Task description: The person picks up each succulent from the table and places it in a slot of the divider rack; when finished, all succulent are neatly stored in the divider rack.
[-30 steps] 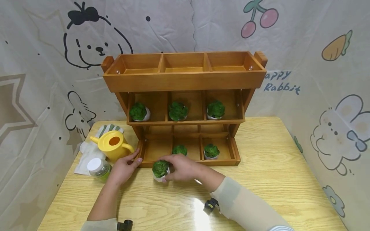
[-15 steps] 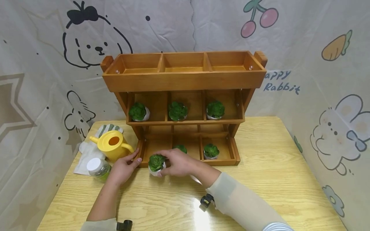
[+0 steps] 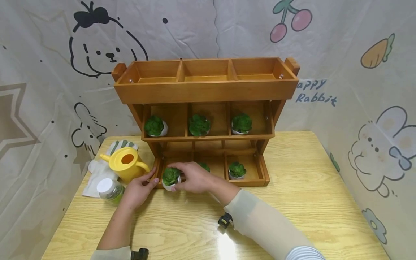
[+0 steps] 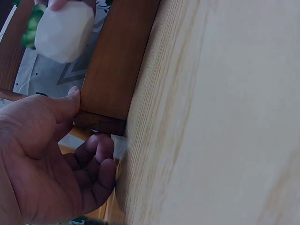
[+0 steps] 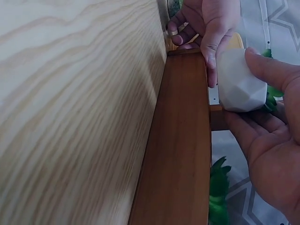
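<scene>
In the head view my right hand [image 3: 195, 177] holds a small potted plant [image 3: 170, 177] at the bottom tier's left compartment, close over the front board. The right wrist view shows its white faceted pot [image 5: 239, 86] between thumb and fingers, raised above the board's top edge. My left hand [image 3: 138, 189] grips the lower left front corner of the wooden plant rack [image 3: 208, 91]. In the left wrist view its thumb [image 4: 70, 101] lies along the board's edge and the fingers curl at the end. More potted plants stand in the bottom tier's middle and right compartments, the middle one partly hidden.
Three potted plants, including a left one [image 3: 155, 126], stand in the middle tier. Left of the rack are a yellow watering can [image 3: 125, 168], a jar with a white lid [image 3: 110, 189] and a white cloth [image 3: 92, 182]. A patterned curtain [image 3: 195, 29] hangs behind.
My right hand has carried the potted plant left and toward the rack, from in front of the bottom tier to over its front board. The left hand has stayed at the corner.
</scene>
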The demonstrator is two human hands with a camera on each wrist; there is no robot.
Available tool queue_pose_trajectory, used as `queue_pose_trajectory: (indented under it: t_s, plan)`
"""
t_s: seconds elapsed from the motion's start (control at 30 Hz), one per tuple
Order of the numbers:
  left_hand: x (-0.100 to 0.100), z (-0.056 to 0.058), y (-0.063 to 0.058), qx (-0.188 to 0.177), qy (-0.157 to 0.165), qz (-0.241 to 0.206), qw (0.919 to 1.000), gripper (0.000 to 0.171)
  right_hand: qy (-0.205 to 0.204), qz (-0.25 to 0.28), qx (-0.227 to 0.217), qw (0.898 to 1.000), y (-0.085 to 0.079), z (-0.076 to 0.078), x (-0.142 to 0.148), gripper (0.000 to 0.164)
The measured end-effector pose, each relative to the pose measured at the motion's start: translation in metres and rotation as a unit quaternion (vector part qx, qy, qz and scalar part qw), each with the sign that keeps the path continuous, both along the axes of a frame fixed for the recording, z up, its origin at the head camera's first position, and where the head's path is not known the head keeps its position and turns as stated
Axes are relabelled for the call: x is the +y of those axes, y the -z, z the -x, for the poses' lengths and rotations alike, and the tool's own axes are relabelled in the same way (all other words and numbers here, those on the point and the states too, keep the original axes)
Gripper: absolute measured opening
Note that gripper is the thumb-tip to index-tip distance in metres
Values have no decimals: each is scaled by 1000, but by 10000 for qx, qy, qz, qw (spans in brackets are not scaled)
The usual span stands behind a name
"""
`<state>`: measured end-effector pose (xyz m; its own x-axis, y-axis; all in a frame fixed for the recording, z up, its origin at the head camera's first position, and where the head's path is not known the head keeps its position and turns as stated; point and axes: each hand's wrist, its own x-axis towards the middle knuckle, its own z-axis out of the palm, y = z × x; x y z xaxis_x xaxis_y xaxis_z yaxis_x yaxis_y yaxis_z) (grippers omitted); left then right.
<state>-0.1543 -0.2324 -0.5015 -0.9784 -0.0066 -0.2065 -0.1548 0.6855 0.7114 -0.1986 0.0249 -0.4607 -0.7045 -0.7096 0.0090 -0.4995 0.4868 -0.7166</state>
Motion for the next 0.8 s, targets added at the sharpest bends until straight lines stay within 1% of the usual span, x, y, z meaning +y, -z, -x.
queue_pose_trajectory:
  t_s: [0.13,0.3,0.57,0.8]
  plan:
    - [0,0,1,44,41,-16,10000,61,150,8,-91,9998,-1,3,-6,77]
    - [0,0,0,48,64,25,10000,67,354,-125,-46,9993,2,9,-14,78]
    - [-1,1,0,0,47,-62,10000,65,670,-334,62,9972,6,17,-27,75]
    - [-1,0,0,-16,81,-80,9999,69,838,-428,51,9955,8,19,-36,74]
